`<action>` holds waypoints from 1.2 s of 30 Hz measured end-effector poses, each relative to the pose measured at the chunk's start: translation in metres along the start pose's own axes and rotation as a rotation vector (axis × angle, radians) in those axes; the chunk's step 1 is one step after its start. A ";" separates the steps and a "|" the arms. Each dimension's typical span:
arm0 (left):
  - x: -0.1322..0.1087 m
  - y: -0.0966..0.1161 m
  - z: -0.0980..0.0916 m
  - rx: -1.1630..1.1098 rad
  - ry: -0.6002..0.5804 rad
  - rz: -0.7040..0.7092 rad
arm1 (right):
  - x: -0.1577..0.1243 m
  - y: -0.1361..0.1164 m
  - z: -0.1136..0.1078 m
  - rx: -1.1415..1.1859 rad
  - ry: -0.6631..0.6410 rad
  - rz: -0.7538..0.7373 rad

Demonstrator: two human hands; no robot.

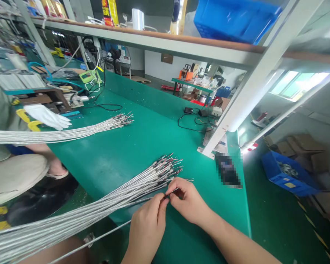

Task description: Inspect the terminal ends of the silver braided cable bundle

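A long bundle of silvery braided wires [118, 198] lies across the green bench [131, 143], its dark-tipped ends fanned out near the middle. My left hand [148, 225] and my right hand [187, 200] meet just below those tips. Both are closed in a pinch on the end of one thin wire [172, 192] pulled out of the bundle. That wire trails down to the lower left.
A second wire bundle [71, 132] lies further back on the left, beside a seated co-worker's white-gloved hand [47, 116]. Tools and cables crowd the back left. A white shelf post [231, 113] stands to the right, and a blue bin [287, 174] sits on the floor.
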State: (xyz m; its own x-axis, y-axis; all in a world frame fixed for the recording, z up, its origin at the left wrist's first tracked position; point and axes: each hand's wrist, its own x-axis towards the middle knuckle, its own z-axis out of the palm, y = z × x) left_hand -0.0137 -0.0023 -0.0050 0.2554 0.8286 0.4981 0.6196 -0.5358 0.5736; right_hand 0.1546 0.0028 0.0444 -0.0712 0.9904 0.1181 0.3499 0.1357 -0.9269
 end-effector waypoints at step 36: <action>0.002 0.000 -0.002 0.001 -0.043 0.074 | -0.003 0.078 -0.176 -1.117 0.662 0.864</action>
State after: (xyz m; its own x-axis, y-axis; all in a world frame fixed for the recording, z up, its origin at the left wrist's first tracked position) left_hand -0.0146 -0.0013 -0.0023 0.3327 0.7928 0.5107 0.5985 -0.5960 0.5353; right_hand 0.3469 0.0142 0.0345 0.8147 0.5680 0.1167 0.5788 -0.8088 -0.1041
